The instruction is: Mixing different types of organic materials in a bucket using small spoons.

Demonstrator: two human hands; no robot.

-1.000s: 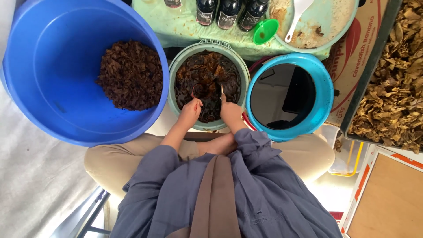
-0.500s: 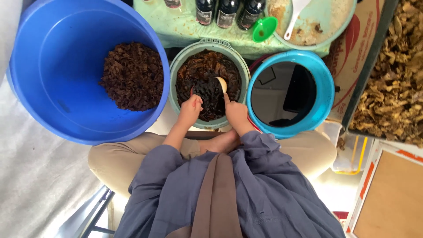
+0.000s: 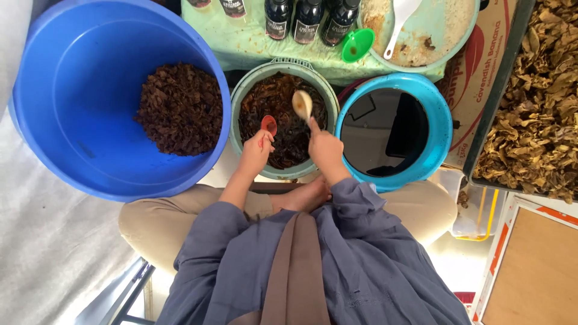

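Left hand (image 3: 256,153) with red spoon (image 3: 268,124), right hand (image 3: 325,150) with pale spoon (image 3: 302,105), both over green bowl (image 3: 241,96) of dark leaves (image 3: 283,129).

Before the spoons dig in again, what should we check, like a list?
1. Left hand has a grip on the red spoon: ok.
2. Right hand has a grip on the pale wooden spoon: ok.
3. Both spoons are over the green bowl of dark wet leaves, not outside it: ok.
4. Green bowl sits steady between the big blue tub and the teal bucket: cannot tell.
5. Teal bucket of dark liquid is close by the right arm, with room to move: cannot tell.
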